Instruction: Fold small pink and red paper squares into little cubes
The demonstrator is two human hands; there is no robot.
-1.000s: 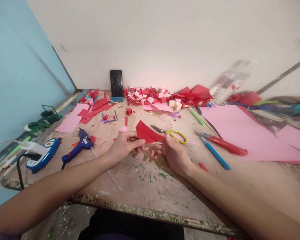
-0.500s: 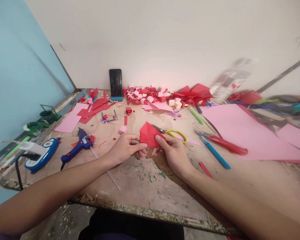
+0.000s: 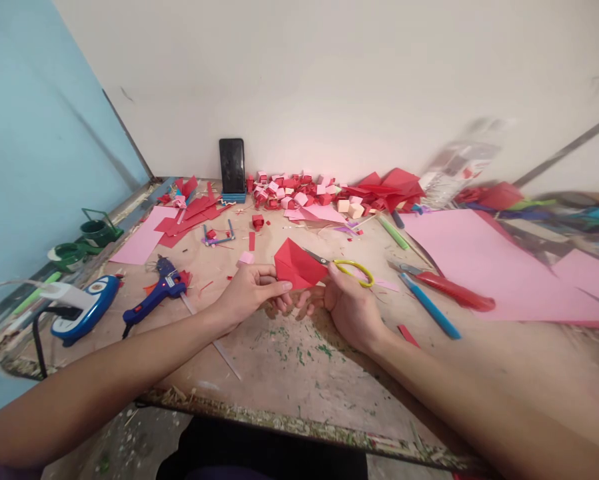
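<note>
Tabletop (image 3: 279,393) — red paper (image 3: 297,265) in fingers (image 3: 282,287)

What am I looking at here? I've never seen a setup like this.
There's no machine, just a person's two bare hands. The view comes from one camera worn on the person's head, facing forward and down. The left hand holds a creased red paper; the right hand is at its right edge, but I can't tell whether it grips. Scissors with yellow handles lie just beyond that hand. On the table, a blue glue gun lies at left, a big pink sheet at right, and small paper cubes at the back.
</note>
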